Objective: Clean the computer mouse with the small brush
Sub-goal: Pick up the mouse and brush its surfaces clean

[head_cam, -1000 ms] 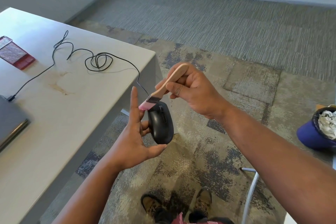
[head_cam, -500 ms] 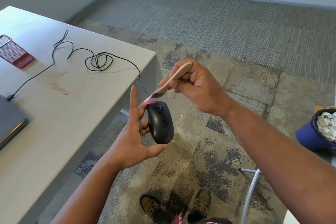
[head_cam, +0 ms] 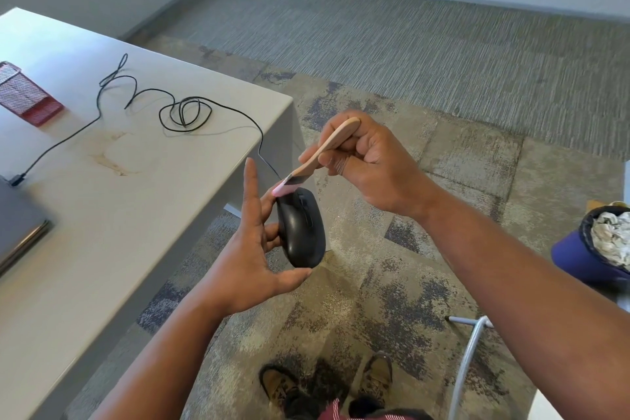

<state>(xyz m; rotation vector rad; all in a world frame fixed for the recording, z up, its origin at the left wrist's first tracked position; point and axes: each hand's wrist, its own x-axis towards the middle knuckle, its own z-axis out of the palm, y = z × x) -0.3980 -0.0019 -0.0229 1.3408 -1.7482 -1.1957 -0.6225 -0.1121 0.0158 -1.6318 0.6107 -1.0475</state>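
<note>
A black wired computer mouse (head_cam: 301, 232) is held in the air beside the table's corner. My left hand (head_cam: 249, 249) grips it between the thumb below and curled fingers behind, with the index finger pointing straight up. My right hand (head_cam: 364, 164) holds a small brush (head_cam: 320, 157) by its wooden handle. The brush's pink bristles touch the front end of the mouse, near the scroll wheel. The mouse's black cable (head_cam: 184, 112) runs up over the table edge and lies in loops on the top.
A white table (head_cam: 136, 215) fills the left side, with a red mesh holder (head_cam: 24, 95) and a grey laptop (head_cam: 17, 228) on it. A blue bin (head_cam: 593, 249) with crumpled paper stands at the right. A metal chair frame (head_cam: 467, 361) is at lower right. My shoes (head_cam: 327, 382) stand on carpet.
The brush tip has swept across the front of the mouse, from its top toward the left edge and back. My left hand and the mouse have stayed nearly still.
</note>
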